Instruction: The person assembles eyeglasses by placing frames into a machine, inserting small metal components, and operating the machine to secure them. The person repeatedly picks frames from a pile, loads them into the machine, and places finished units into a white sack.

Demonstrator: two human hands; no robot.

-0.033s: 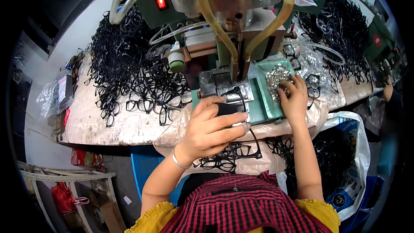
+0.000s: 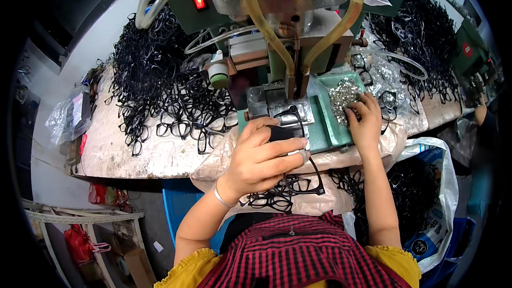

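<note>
My left hand [image 2: 256, 161] is closed around a black eyeglass frame [image 2: 300, 122], held by the metal block [image 2: 278, 105] under the machine's head. One end of the frame lies over the block; its dark lower part hangs toward me past my fingers. My right hand [image 2: 368, 121] rests at the right side of a green tray [image 2: 332, 137], thumb and index finger bent together at the edge of a heap of small shiny metal parts [image 2: 344, 96]. Whatever is between those fingertips is too small to make out.
The green machine [image 2: 184, 18] with yellowish hoses [image 2: 346, 26] stands before me. Large heaps of black eyeglass frames [image 2: 149, 58] lie to left and right on the worktable [image 2: 106, 154]. More frames [image 2: 277, 197] lie by my lap, and a white sack [image 2: 448, 181] of them stands at right.
</note>
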